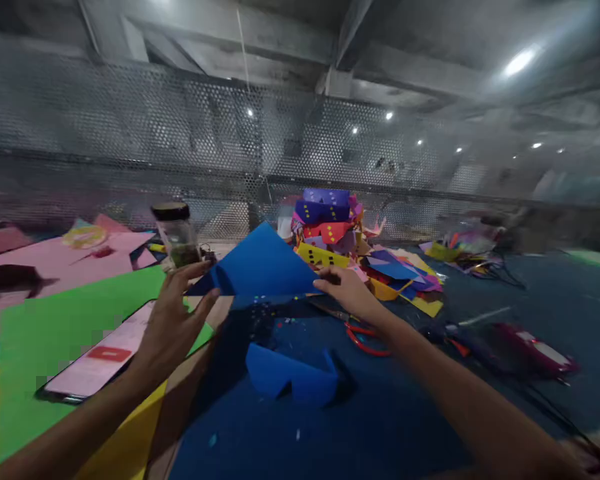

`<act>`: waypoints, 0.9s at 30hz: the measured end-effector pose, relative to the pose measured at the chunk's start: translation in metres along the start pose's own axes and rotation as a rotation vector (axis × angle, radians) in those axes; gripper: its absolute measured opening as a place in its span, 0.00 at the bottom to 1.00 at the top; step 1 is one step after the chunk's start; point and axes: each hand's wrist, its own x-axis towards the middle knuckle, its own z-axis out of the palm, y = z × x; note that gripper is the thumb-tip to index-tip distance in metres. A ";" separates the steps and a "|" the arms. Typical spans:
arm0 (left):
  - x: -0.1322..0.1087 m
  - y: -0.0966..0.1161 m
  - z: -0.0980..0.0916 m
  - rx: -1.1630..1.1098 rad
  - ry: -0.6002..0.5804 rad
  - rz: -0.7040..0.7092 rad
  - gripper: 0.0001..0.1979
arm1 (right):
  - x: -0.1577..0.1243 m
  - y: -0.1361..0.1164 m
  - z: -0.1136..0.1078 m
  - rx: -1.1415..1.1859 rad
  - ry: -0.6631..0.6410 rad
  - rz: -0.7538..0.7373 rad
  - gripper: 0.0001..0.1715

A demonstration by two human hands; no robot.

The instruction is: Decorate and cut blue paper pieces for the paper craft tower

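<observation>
One blue paper triangle (267, 263), upright over a blue tabletop (390, 413): right hand (353, 291) pinches its right corner; left hand (173, 328) at its left, grip unclear to me. Light, even tension should prevent buckling.

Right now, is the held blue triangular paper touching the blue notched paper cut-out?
Apart: the head view shows dark-blue tabletop between the triangular paper and notched cut-out.

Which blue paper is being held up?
The blue triangle, side corners in the left hand and right hand; the notched blue cutout and blue pile scraps lie unheld.
</observation>
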 end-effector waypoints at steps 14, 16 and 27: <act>0.005 -0.001 -0.008 -0.029 -0.068 -0.210 0.29 | 0.001 0.008 -0.002 0.046 0.057 -0.039 0.16; 0.006 -0.003 -0.009 -0.041 -0.094 -0.243 0.28 | 0.000 0.006 -0.003 0.040 0.077 -0.051 0.16; 0.008 -0.013 -0.004 -0.187 -0.137 -0.406 0.25 | 0.001 0.014 0.000 0.008 0.097 -0.082 0.16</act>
